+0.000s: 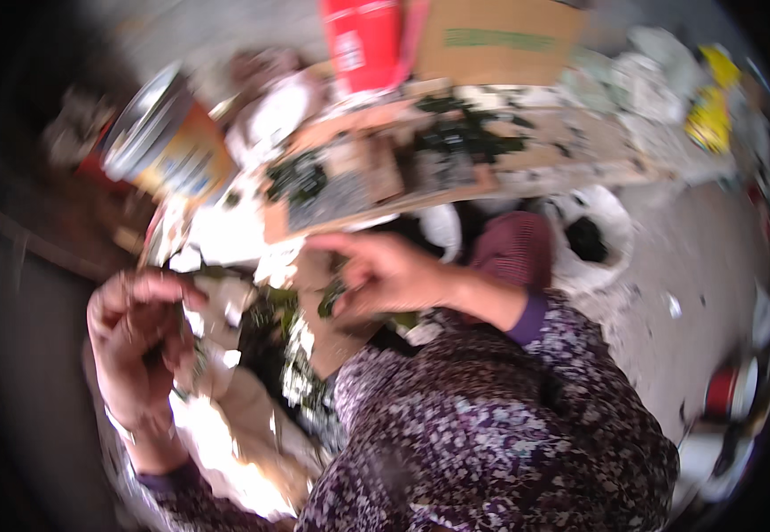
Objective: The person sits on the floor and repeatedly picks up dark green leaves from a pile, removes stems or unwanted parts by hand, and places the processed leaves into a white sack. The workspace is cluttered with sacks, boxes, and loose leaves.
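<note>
My left hand (139, 339) is raised at the left, its fingers curled; blur hides whether anything small is between them. Near the middle, my right hand (391, 272) has its index finger stretched to the left and the others bent, with a dark green leaf-like piece (330, 298) by the thumb. Between and below the hands lie dark green leafy pieces (268, 326) beside a pale crumpled sack (245, 425). Beyond my right hand, a low wooden board (557, 143) bears a dark green leafy heap (464, 130), a smaller heap (297, 178) and a brown block (379, 169).
A large metal tin (172, 143) stands at the upper left. Behind the board are a red bag (363, 43) and a cardboard box (498, 43). A white sack (614, 233) with dark contents sits right of my knee. A red container (722, 392) lies at the far right.
</note>
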Demonstrator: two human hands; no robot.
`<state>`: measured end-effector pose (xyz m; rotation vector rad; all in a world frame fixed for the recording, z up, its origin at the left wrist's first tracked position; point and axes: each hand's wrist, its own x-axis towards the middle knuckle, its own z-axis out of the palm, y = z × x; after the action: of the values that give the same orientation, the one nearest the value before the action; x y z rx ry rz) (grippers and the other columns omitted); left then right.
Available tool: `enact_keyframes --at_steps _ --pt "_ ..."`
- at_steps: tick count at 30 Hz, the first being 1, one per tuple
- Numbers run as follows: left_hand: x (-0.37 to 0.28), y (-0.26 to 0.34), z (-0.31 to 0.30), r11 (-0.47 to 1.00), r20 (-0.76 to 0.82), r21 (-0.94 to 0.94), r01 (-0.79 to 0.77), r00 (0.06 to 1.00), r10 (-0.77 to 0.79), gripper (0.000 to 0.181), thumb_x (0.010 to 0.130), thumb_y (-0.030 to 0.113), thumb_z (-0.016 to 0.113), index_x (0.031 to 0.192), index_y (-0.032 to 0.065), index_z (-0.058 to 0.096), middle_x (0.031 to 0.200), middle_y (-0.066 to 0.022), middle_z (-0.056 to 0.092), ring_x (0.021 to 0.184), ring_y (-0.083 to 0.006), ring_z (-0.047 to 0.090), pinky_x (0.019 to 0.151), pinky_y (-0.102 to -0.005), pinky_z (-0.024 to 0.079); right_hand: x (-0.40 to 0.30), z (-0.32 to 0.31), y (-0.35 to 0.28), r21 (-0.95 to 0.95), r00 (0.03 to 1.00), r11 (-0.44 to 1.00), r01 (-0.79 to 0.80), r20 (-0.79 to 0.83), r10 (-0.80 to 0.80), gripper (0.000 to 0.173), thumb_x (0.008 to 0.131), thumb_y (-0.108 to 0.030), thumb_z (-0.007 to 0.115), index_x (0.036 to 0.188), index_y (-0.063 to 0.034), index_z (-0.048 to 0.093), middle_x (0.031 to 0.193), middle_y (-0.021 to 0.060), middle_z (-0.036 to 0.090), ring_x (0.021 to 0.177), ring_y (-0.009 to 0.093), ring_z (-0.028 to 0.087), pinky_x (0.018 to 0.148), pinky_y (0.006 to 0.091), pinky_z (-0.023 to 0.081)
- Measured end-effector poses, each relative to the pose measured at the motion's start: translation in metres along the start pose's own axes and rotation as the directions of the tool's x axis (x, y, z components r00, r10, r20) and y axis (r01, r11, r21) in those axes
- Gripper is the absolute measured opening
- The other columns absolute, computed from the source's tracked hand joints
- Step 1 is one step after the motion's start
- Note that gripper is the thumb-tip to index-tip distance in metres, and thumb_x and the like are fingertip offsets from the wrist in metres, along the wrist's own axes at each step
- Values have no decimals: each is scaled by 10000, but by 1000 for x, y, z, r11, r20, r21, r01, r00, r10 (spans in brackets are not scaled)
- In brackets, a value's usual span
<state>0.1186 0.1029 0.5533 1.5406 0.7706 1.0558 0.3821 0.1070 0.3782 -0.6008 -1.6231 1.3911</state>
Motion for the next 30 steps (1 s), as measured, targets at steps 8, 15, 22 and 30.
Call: enact_keyframes --at_steps 8,15,22,30 --pt "89 -9 169 885 430 -427 184 903 20 286 839 50 606 1089 -87 622 934 -187 649 514 -77 463 471 -209 380 -51 -16 -94 12 968 980 200 -159 -195 292 979 -296 606 888 -20 641 691 -32 563 659 63 522 566 240 429" --pt "129 -63 216 939 619 -259 226 785 -18 266 870 -73 533 1115 -74 638 1116 -193 681 989 -243 675 878 -306 514 -164 -101 -165 -471 723 875 -111 -642 -254 255 1007 -262 524 1002 -38 647 925 58 674 902 151 644 872 306 526" --pt "90 -140 169 900 530 -137 413 798 -286 213 871 -29 537 1047 -65 652 1026 -197 695 831 -249 700 778 -334 558 -247 -187 -106 -499 352 800 -334 -853 -385 223 999 -189 560 1020 22 630 829 -13 613 754 60 523 680 241 460" --pt "4 -231 21 813 -18 -306 495 851 -525 138 862 -13 596 987 -23 654 923 -133 671 712 -211 645 684 -291 554 -341 -259 14 -342 -163 525 -779 -699 -697 192 930 -187 624 983 -3 616 734 184 622 670 303 627 624 329 487"
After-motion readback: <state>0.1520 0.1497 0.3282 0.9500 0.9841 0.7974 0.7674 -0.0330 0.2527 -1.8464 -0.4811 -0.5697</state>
